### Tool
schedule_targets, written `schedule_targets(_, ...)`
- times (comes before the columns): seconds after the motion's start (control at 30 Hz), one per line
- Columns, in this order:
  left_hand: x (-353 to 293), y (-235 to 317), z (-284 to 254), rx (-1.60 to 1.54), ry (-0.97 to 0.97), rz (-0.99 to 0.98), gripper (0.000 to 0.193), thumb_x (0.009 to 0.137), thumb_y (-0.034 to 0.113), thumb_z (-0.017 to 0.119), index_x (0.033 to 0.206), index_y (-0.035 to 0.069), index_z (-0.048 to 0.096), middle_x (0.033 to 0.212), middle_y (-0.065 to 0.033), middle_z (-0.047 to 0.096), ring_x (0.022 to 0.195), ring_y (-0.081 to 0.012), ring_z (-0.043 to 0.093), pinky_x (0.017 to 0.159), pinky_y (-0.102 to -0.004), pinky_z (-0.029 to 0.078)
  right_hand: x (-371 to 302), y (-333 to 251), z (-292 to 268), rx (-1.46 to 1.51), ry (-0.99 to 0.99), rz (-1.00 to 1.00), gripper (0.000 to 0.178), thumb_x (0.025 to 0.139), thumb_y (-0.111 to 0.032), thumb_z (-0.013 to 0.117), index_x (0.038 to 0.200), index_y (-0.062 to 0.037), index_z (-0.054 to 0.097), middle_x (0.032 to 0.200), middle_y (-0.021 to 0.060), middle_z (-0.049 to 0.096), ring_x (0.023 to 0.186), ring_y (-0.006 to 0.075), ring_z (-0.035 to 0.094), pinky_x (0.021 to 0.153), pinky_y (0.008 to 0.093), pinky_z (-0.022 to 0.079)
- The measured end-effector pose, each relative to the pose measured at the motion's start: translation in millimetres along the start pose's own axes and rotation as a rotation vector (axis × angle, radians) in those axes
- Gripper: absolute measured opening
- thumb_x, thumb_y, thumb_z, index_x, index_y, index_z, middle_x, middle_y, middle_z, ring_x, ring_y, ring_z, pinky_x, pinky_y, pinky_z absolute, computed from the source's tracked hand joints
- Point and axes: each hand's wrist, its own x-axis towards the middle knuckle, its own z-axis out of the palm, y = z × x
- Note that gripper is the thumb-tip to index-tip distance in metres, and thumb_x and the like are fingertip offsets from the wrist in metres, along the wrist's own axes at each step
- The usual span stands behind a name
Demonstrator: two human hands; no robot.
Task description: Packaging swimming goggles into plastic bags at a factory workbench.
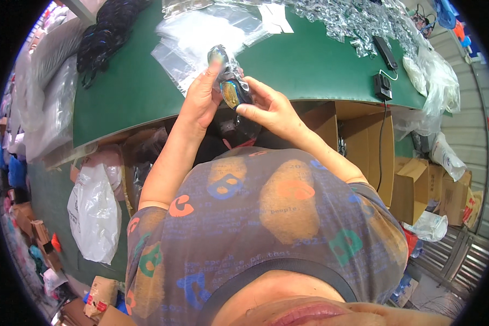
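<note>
Green work table (309, 65), curved by the lens, fills the upper view. On it: a heap of clear plastic bags (198, 35) just beyond the hands, a long pile of clear wrapped pieces (353, 19) along the far edge, a black bundle (106, 32) at the left end, a small black box (382, 86) with a cord hanging over the near edge. Cardboard boxes (413, 179) stacked under and beside the table on the right; a white plastic bag (95, 212) on the floor at left.

Left hand (201, 100) and right hand (266, 106) are raised over the table's near edge, both grasping swim goggles (231, 81) with mirrored lenses, partly inside a clear bag. Left fingers wrap the upper lens; right fingertips pinch the lower one.
</note>
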Motion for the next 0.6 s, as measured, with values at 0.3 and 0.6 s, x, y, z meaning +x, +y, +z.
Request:
schedule_targets(0.3, -7, 7, -3, 0.034, -0.022, -0.016, 0.046, 0.105, 0.045, 0.054, 0.124, 0.003, 0.061, 0.112, -0.0113, 0.071, 0.101, -0.0205, 0.069, 0.082, -0.0363, 0.057, 15, 14, -3, 0.204, -0.073, 0.042, 0.078, 0.096, -0.006, 0.069, 0.159, -0.0059, 0.024, 0.14, 0.0175, 0.055, 0.113, 0.026, 0.066, 0.083, 0.0345, 0.061)
schedule_targets(0.6, -19, 12, -6, 0.121, -0.006, -0.017, 0.055, 0.106, 0.053, 0.046, 0.134, 0.006, 0.054, 0.115, -0.0091, 0.067, 0.1, -0.0203, 0.067, 0.079, -0.034, 0.056, 28, 13, -7, 0.284, -0.106, 0.089, 0.075, 0.095, -0.008, 0.07, 0.157, -0.0041, 0.029, 0.141, 0.0172, 0.053, 0.113, 0.0295, 0.066, 0.082, 0.0385, 0.063)
